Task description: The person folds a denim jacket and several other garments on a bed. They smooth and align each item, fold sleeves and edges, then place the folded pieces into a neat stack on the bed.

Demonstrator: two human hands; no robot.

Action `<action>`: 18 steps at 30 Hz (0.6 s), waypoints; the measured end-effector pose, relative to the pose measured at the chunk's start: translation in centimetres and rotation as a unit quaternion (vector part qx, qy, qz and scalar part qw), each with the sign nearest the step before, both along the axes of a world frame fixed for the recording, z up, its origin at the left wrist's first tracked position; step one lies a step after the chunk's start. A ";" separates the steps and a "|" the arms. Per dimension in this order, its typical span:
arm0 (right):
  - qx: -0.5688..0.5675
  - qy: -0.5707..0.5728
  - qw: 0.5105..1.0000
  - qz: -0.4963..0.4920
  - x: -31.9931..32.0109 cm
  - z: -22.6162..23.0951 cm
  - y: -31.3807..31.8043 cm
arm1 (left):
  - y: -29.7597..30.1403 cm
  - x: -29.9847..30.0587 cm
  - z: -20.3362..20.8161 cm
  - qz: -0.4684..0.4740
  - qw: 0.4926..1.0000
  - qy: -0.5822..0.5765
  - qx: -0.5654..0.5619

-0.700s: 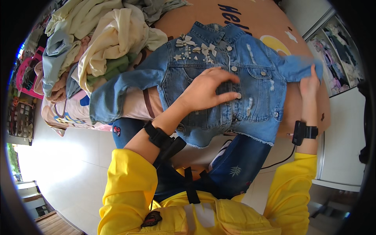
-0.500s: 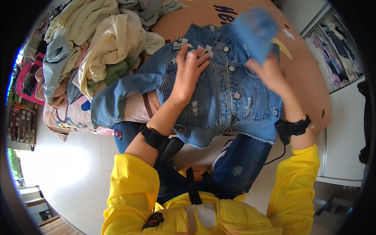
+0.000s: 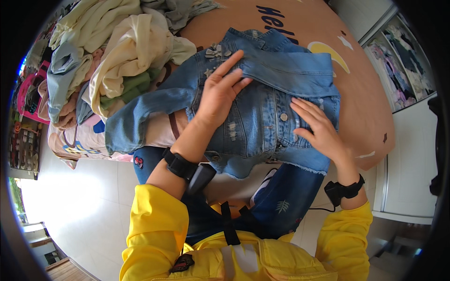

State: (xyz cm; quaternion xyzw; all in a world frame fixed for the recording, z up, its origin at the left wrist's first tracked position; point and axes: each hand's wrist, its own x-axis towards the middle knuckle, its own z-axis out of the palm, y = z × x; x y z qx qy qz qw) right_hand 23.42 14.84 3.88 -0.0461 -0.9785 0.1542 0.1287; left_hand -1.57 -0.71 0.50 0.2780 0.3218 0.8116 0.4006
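Blue denim is spread beneath both hands: a jacket (image 3: 255, 112), laid front side up on a peach-brown cover (image 3: 363, 122), with its collar (image 3: 276, 40) beyond the fingertips and its frayed hem nearer the wrists. One sleeve (image 3: 295, 72) is folded across the chest, its cuff end set close to the fingers of the left hand (image 3: 218, 96). That hand is held loosely open, fingers parted over the jacket — whether the cuff is touched by them cannot be told. Pale bows (image 3: 214, 50) are seen beside its index finger. The right hand (image 3: 321, 131) is opened too, nothing gripped, its fingertips placed just short of the folded sleeve and near a round button (image 3: 283, 117). To the left of the left hand, the other sleeve (image 3: 136, 117) is stretched outward; farther off on that side, clothes (image 3: 126, 51) are heaped — cream, grey and green. Each wrist is circled by a black strap (image 3: 178, 164).
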 end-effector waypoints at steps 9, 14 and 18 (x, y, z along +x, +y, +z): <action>0.153 -0.027 0.982 -0.104 -2.9 -1.0 3.0 | -1.0 -0.8 -0.6 -0.107 0.986 -0.064 0.114; 0.179 0.050 0.965 -0.184 -4.2 -0.5 3.5 | -1.0 -0.5 -0.3 -0.083 0.987 -0.088 0.108; 0.206 0.055 0.957 -0.194 -5.0 -0.5 3.7 | -1.2 -0.7 -0.4 -0.092 0.985 -0.099 0.108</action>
